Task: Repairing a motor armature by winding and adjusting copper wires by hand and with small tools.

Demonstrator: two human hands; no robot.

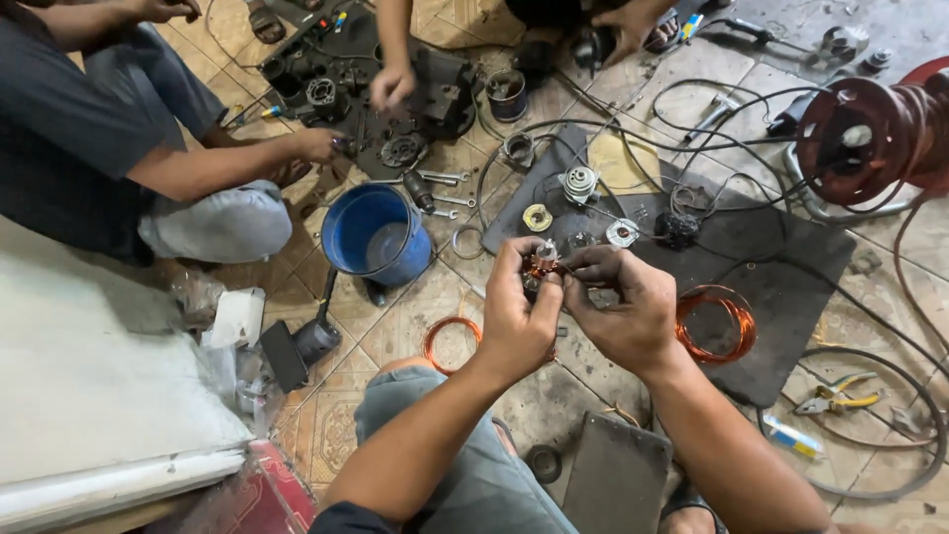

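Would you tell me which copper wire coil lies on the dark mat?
The larger copper coil, right of the hands; the smaller coil lies on floor tiles near the knee.

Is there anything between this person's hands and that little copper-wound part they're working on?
Nothing visible does. The left hand already grips the small copper-wound part from below, and the right hand pinches at it from the side. The blue bucket and the copper wire coil lie apart on the floor.
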